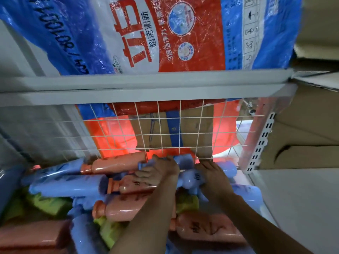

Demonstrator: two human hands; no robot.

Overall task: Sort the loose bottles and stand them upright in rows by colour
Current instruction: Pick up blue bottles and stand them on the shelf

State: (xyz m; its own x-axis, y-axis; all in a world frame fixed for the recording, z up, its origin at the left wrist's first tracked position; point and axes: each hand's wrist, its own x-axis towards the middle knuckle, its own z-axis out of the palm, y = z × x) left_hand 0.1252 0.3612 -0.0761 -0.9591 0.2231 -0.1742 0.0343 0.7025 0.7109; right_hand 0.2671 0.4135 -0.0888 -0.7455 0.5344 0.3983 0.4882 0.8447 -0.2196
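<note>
Both hands reach into a heap of loose bottles lying on their sides on a shelf, just in front of a white wire grid point(170, 129). The left hand point(156, 171) lies across the top of the pile with fingers curled down over a blue bottle point(145, 165) at the rear and resting against a salmon bottle point(132, 185) beneath; whether it actually clamps either one cannot be told through the motion blur. The right hand point(211, 173) is wrapped around a second blue bottle point(189, 180), fingers closed over its body, beside another blue one point(227, 168) against the grid. None of the bottles in view stands upright: blue, salmon and yellow-green ones point(53, 202) lie mixed and overlapping across the shelf. A grey shelf beam point(139, 88) runs above the grid, carrying a large blue, white and red printed sack point(146, 33). Cardboard boxes point(302, 129) stand to the right.
</note>
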